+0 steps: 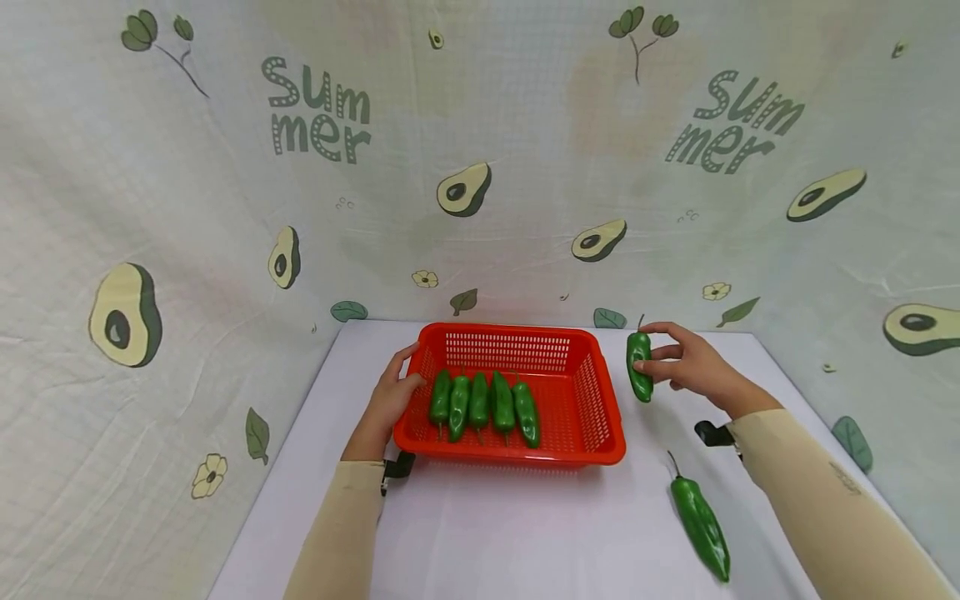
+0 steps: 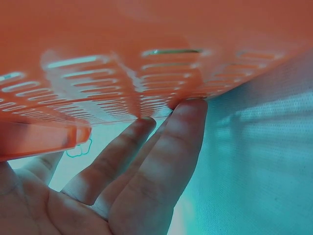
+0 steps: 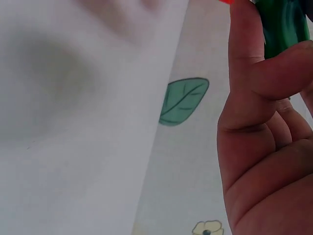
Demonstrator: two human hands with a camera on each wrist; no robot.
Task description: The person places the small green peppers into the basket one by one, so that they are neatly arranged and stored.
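A red slotted plastic basket (image 1: pixel 510 457) stands on the white table, with several green chili peppers (image 1: pixel 480 404) lined up side by side in its left half. My left hand (image 1: pixel 392 400) grips the basket's left rim, thumb over the edge. In the left wrist view its fingers (image 2: pixel 161 171) lie against the slotted outer wall. To the right of the basket, my right hand (image 1: pixel 693 364) pinches another green chili pepper (image 1: pixel 640 367) between thumb and fingers, stem up. Only part of that pepper shows at the top of the right wrist view, beside the fingers (image 3: pixel 244 39).
One more green chili pepper (image 1: pixel 701 525) lies on the table (image 1: pixel 510 533) at the front right, its stem pointing away. A pale cloth (image 1: pixel 525 108) printed with avocados and leaves hangs behind and along both sides of the table.
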